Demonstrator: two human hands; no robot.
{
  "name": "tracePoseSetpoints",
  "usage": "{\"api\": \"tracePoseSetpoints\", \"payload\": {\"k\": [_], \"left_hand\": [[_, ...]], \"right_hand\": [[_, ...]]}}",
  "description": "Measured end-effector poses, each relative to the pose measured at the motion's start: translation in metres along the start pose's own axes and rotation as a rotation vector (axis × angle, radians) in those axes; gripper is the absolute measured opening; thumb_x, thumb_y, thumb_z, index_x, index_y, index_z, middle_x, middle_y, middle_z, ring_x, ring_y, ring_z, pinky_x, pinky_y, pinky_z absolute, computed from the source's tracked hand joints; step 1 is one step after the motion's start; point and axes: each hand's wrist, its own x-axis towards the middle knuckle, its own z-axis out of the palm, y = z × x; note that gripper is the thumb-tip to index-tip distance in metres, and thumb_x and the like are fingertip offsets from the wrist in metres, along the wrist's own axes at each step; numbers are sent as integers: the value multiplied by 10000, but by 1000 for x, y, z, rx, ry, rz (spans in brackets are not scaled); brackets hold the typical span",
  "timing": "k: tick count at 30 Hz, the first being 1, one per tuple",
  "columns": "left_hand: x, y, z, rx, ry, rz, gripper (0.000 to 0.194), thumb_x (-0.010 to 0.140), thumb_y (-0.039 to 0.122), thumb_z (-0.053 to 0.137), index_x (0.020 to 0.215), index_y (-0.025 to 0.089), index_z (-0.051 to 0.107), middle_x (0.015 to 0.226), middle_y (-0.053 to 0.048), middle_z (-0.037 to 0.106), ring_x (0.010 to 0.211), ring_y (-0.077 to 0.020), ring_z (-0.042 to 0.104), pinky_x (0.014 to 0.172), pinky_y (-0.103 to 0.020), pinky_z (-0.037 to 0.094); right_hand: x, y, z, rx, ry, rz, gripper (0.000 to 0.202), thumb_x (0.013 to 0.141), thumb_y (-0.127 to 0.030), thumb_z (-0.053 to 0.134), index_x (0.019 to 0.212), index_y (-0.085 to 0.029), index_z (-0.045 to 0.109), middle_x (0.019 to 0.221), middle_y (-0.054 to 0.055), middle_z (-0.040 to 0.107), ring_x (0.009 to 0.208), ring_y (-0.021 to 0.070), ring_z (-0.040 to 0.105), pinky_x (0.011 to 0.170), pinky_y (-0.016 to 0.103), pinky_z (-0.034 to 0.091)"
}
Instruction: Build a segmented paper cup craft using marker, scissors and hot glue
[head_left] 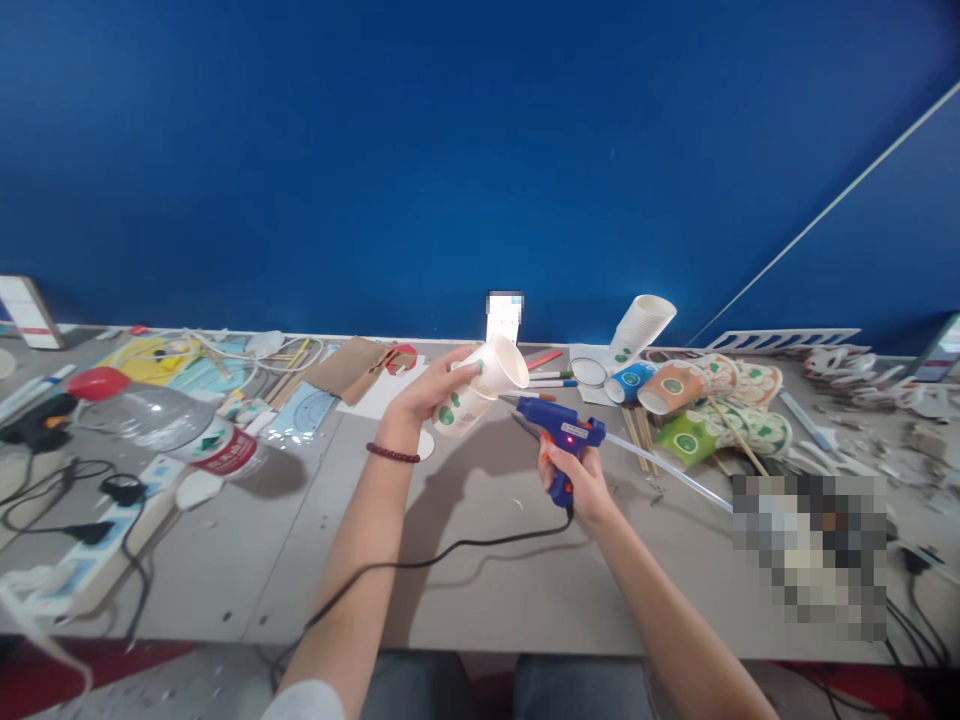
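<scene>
My left hand (429,388) is wrapped round white paper cups with a green print, a tilted upper cup (504,368) and another cup (456,412) just below it. Whether the two are joined, I cannot tell. In my right hand (583,482) is a blue hot glue gun (556,420), its small red light lit. The nozzle points left and is at or very close to the cups' side. A long clear glue stick (667,462) sticks out of the gun's back. Its black cord (450,550) runs left across my left forearm.
A stack of white paper cups (643,325) stands by the blue wall, with coloured cups (675,385) lying beside it. To the left are a plastic bottle (187,425) with a red top, a power strip (120,545) and brown cardboard (352,368). A phone (502,320) leans behind the cups.
</scene>
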Motion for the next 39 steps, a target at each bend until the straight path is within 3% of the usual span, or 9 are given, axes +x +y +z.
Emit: {"api": "tracePoseSetpoints", "payload": {"k": [5, 20, 39], "left_hand": [[-1, 2, 1, 19, 2, 5, 801, 616, 609, 756, 1272, 174, 606, 1199, -133, 668, 1025, -264, 645, 787, -309, 519], [-1, 2, 1, 34, 0, 2, 797, 620, 608, 748, 1279, 186, 602, 1173, -126, 680, 967, -242, 660, 756, -300, 525], [-1, 1, 0, 18, -2, 11, 763, 628, 583, 753, 1270, 195, 615, 1201, -123, 670, 1012, -249, 649, 795, -308, 525]], "right_hand": [[0, 1, -1, 1, -5, 1, 257, 848, -398, 620, 707, -184, 598, 445, -21, 557, 444, 120, 487, 490, 255, 369], [-1, 2, -3, -90, -8, -10, 421, 870, -435, 575, 527, -193, 552, 446, 5, 531, 453, 130, 472, 503, 279, 354], [-1, 2, -3, -100, -4, -6, 441, 870, -424, 565, 496, -191, 546, 446, 10, 530, 456, 126, 473, 494, 270, 353]]}}
